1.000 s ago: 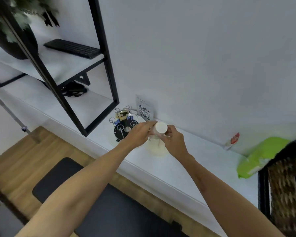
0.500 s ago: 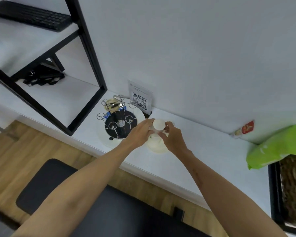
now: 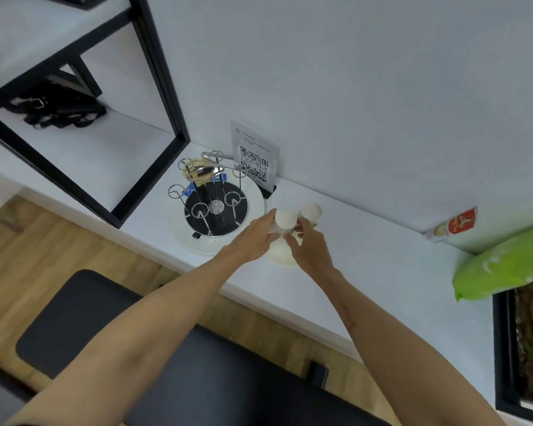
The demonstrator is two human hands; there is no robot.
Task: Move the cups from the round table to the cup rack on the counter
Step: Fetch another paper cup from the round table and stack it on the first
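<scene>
The wire cup rack (image 3: 216, 207) stands on the white counter (image 3: 366, 259), with thin prongs rising from a black disc on a white plate. No cup hangs on any prong I can see. Just right of the rack, my left hand (image 3: 253, 238) grips a white cup (image 3: 285, 218) whose base faces me. My right hand (image 3: 308, 247) pinches at the same spot, and a second white cup (image 3: 311, 212) shows just behind its fingers. A wider white shape (image 3: 280, 255) lies under both hands, mostly hidden.
A QR-code sign (image 3: 254, 156) leans on the wall behind the rack. A black shelf frame (image 3: 163, 87) stands to the left, with a black bag (image 3: 59, 109) on its shelf. A green bag (image 3: 502, 265) and a small packet (image 3: 453, 224) lie at the right. A black bench (image 3: 166, 348) stands below.
The view has moved closer to the counter. One cup base showed between my hands before; now two cups show side by side, and my hands have shifted slightly towards the rack.
</scene>
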